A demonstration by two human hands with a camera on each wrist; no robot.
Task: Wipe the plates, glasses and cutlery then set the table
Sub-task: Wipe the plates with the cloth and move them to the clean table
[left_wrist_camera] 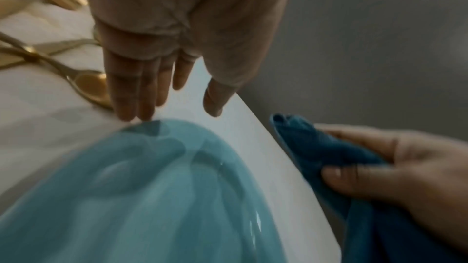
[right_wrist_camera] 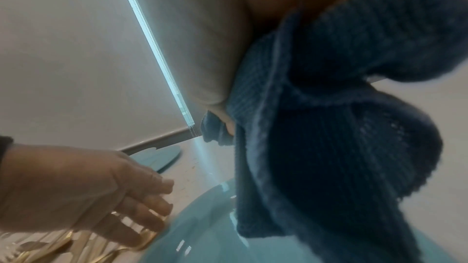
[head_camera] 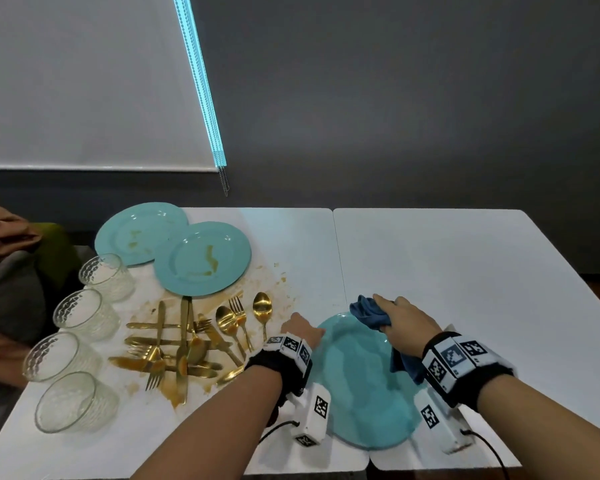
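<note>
1. A turquoise plate lies on the white bench, near its front edge.
2. The left hand, fingers straight and relaxed, touches the plate's left rim.
3. The right hand grasps a bunched blue cloth over the plate's far rim.

Two white tabletops butt together into one surface: it holds three teal plates, four ribbed glasses, and sauce-smeared gold cutlery.

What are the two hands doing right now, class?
Left hand: open, straight fingers at the rim of the near plate.
Right hand: closed, gripping the blue cloth.
</note>
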